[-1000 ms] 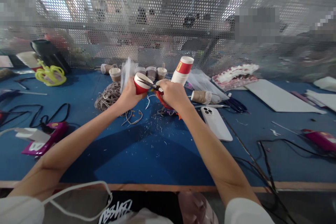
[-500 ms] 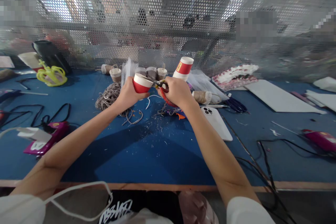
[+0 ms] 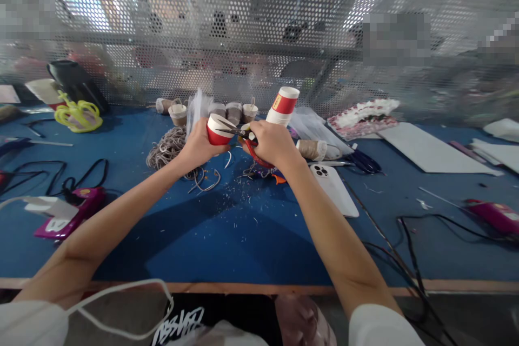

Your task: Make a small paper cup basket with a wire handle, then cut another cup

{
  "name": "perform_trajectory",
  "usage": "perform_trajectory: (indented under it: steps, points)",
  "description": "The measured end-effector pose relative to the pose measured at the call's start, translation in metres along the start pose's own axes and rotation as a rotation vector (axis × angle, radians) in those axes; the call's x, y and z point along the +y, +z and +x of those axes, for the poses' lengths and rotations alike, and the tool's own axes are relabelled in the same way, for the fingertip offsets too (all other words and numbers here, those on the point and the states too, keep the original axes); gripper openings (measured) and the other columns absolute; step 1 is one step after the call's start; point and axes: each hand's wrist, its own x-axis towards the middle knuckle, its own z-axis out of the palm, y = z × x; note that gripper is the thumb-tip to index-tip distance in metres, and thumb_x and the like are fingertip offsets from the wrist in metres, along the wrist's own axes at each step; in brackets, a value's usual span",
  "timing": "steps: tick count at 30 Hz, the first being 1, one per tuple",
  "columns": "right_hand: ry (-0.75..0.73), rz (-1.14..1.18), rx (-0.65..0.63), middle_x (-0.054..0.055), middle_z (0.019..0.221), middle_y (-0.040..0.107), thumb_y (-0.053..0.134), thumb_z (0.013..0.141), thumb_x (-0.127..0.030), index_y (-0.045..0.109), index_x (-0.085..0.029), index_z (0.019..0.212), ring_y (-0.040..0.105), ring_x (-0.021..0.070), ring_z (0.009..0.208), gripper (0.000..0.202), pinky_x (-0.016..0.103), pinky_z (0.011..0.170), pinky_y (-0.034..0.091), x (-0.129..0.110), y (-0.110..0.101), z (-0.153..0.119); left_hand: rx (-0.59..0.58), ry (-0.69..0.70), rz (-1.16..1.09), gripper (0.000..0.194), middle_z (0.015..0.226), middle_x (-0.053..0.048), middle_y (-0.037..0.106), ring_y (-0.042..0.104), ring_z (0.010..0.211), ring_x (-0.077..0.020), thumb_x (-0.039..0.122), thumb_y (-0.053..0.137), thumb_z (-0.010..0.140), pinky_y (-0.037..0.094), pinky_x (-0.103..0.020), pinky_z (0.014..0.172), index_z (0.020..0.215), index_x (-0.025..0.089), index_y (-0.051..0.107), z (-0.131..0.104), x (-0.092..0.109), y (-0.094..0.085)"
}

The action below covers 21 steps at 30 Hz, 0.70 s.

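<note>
My left hand (image 3: 199, 145) is closed around a red and white paper cup (image 3: 219, 137), which is tilted with its mouth toward the upper left. In my right hand (image 3: 270, 143) is a pair of scissors (image 3: 252, 147) with red handles. Their dark blades are parted and lie at the cup's white upper part; whether they bite into the paper I cannot tell. Behind my right hand stands a stack of paper cups (image 3: 284, 101), red and white. A heap of grey cord (image 3: 165, 150) lies beside my left hand, and a narrow white strip (image 3: 228, 160) hangs or lies below the cup.
Small twine-wrapped cups (image 3: 178, 114) stand at the back. A white phone (image 3: 334, 190) lies right of my right forearm. Purple glue-gun-like devices (image 3: 77, 211) with cables sit at both sides. A yellow crown-shaped piece (image 3: 78, 115) and dark jug (image 3: 77, 84) are at left. Perforated metal mesh (image 3: 259, 27) rises behind.
The scissor blades have opened wider at the cup. The cup has turned slightly in my left hand and shifted a little. The white strip below it shows less.
</note>
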Motion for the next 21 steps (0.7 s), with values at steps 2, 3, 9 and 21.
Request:
perform_trajectory:
  steps: [2,3,9,21]
  points:
    - [-0.008,0.004,-0.006,0.018,0.095,0.070,0.050,0.087,-0.034,0.063,-0.009,0.101,0.061,0.0236,0.077,0.032,0.034,0.060,0.028,0.0004,0.0001,-0.0003,-0.014,0.005,-0.012,0.057,0.094,0.000,0.054,0.056,0.097,-0.0258,0.017,0.085,0.052,0.049,-0.045,0.086,0.090,0.026,0.045,0.0009,-0.0022,0.0000]
    - [-0.010,0.007,-0.011,0.017,0.095,0.070,0.050,0.087,-0.034,0.064,-0.009,0.102,0.061,0.0239,0.077,0.032,0.034,0.060,0.029,0.0008,0.0004,-0.0002,-0.016,0.006,-0.016,0.057,0.094,0.000,0.053,0.056,0.097,-0.0256,0.017,0.086,0.051,0.049,-0.044,0.086,0.090,0.026,0.045,0.0012,-0.0032,0.0001]
    - [-0.017,0.044,-0.015,0.018,0.098,0.071,0.049,0.088,-0.032,0.065,-0.009,0.100,0.062,0.0255,0.082,0.030,0.034,0.062,0.033,0.0018,0.0029,0.0009,-0.020,0.009,-0.057,0.058,0.095,-0.001,0.054,0.055,0.096,-0.0246,0.017,0.086,0.052,0.047,-0.043,0.086,0.092,0.024,0.045,0.0010,-0.0054,0.0001]
    - [0.051,0.105,0.060,0.016,0.088,0.070,0.048,0.087,-0.028,0.065,-0.012,0.092,0.062,0.0232,0.077,0.024,0.033,0.061,0.034,0.0010,0.0023,0.0019,-0.011,0.014,-0.107,0.059,0.095,-0.004,0.054,0.056,0.095,-0.0266,0.018,0.086,0.053,0.049,-0.049,0.086,0.096,0.021,0.046,0.0004,-0.0026,0.0006]
